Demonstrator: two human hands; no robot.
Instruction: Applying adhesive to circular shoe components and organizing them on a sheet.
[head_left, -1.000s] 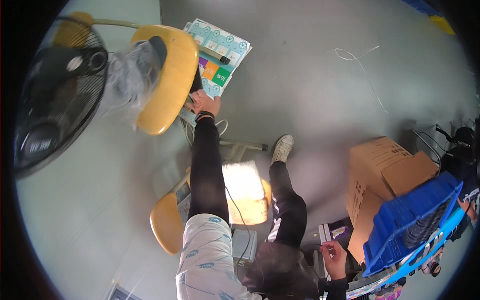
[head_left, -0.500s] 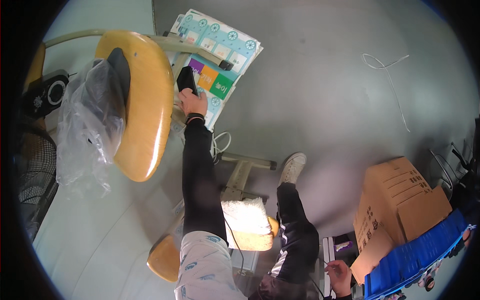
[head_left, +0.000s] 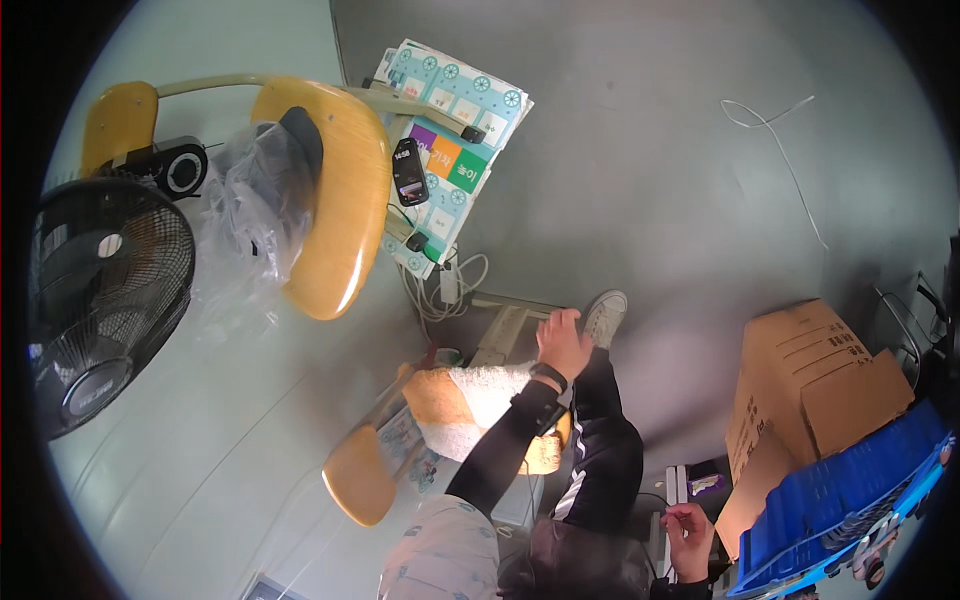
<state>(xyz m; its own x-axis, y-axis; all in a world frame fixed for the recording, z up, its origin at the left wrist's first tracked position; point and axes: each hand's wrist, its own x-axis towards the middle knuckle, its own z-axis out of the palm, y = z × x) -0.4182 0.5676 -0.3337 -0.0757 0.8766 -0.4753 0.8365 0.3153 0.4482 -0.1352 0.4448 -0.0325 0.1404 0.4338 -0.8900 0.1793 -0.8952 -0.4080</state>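
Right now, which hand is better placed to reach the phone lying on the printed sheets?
Left, most likely: the left hand is farther forward and nearer the phone, while the right hand is near the cardboard box.

Near the middle of the frame, the left hand [head_left: 563, 343] is hovering with loosely spread fingers beside a white sneaker [head_left: 604, 320] and a fleecy seat cover [head_left: 485, 392], while at the lower right the right hand [head_left: 688, 540] is curling its fingers near a thin dark cable, the contact being too small to tell. At the upper centre, a black phone [head_left: 410, 172] is lying on a teal-patterned stack of sheets [head_left: 500, 110], and a clear plastic bag [head_left: 250, 220] is hanging against a yellow chair back [head_left: 360, 200] at the upper left. A black fan [head_left: 110, 300] is standing at the left edge, while a cardboard box [head_left: 790, 370] and a blue crate [head_left: 835, 500] are sitting at the lower right.
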